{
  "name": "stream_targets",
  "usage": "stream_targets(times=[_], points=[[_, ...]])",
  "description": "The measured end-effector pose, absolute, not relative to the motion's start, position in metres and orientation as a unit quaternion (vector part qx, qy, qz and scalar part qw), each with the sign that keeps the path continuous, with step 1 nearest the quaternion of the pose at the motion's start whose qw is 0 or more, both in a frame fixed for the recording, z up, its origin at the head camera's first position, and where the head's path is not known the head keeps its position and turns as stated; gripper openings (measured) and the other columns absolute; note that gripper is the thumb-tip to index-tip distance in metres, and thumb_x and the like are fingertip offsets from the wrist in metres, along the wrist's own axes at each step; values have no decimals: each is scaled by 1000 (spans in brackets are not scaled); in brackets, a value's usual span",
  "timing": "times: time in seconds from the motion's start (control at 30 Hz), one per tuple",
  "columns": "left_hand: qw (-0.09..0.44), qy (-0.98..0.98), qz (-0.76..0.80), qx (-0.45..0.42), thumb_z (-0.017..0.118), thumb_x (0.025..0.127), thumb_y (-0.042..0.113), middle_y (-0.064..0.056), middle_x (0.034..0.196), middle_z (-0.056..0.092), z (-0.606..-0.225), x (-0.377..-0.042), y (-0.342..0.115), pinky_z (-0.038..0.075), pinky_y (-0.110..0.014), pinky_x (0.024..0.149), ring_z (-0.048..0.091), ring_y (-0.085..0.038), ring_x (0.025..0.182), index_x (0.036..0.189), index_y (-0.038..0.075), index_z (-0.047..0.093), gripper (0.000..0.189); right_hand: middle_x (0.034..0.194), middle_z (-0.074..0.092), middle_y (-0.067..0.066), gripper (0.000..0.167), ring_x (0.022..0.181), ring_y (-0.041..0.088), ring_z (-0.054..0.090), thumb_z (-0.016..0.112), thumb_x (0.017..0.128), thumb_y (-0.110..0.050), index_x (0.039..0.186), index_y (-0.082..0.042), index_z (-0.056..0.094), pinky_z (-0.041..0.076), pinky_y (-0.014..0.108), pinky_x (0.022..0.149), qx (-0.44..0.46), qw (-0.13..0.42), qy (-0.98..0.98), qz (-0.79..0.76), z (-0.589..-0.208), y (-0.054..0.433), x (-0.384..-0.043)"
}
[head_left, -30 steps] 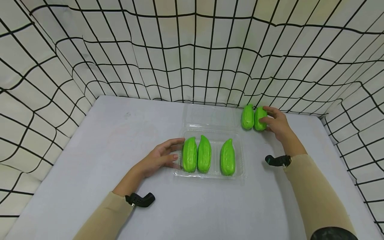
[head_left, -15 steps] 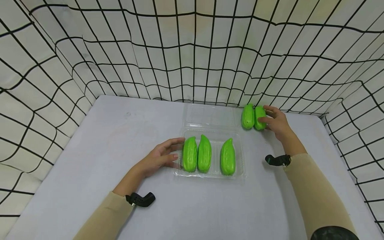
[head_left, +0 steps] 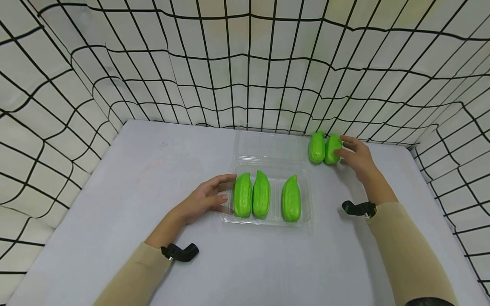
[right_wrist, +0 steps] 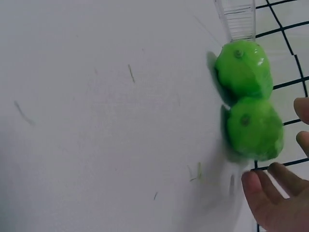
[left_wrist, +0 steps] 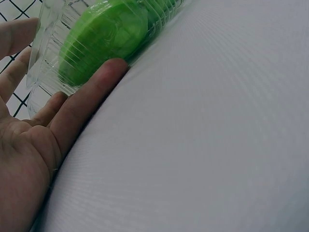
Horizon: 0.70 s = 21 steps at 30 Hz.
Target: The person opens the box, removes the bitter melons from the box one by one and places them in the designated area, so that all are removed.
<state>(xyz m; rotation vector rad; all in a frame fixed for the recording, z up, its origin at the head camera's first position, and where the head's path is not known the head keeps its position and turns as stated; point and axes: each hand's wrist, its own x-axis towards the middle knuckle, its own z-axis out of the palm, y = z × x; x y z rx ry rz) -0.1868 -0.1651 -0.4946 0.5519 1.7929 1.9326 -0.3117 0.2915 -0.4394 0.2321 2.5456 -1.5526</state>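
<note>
Three bright green, ribbed, cucumber-like vegetables lie lengthwise in a clear plastic clamshell box: two side by side at left, the left one and middle one, and one apart at right. My left hand rests against the box's left side with fingers extended; in the left wrist view one finger lies along its wall. At the back right, two more such vegetables lie together, the left one and right one. My right hand is beside the right one, fingers spread and, in the right wrist view, clear of it.
The box's lid lies folded back toward the rear edge. A white table runs up to black wire mesh at the back and both sides. A black strap is on the right wrist, another on the left.
My right hand has drawn slightly to the right, away from the right-hand vegetable at the back. The left hand and the box stay in place.
</note>
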Motion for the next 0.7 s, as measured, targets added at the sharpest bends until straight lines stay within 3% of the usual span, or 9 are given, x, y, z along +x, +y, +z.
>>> stream_targets(times=[0.2, 0.43, 0.7], points=[[223, 650, 700, 196, 58, 98, 10, -12, 159, 33, -494, -188, -163, 58, -49, 88, 31, -36, 146, 154, 12, 36, 60, 163, 28, 11, 64, 149, 35, 26, 64, 97, -28, 154, -18, 37, 34, 55, 116, 78, 14, 865, -496, -428, 286, -294], [226, 644, 702, 200, 57, 98, 9, -14, 159, 34, -499, -187, -160, 58, -50, 89, 32, -38, 146, 154, 10, 35, 60, 156, 39, 9, 58, 145, 34, 32, 65, 96, -18, 149, -12, 43, 31, 52, 118, 21, -63, 853, -517, -418, 259, -264], [219, 648, 701, 203, 56, 99, 7, -13, 161, 30, -496, -186, -164, 59, -49, 87, 28, -40, 147, 154, 9, 34, 60, 150, 47, 3, 53, 141, 29, 41, 66, 95, -9, 145, -18, 50, 43, 41, 112, -8, -80, 787, -611, -403, 223, -244]])
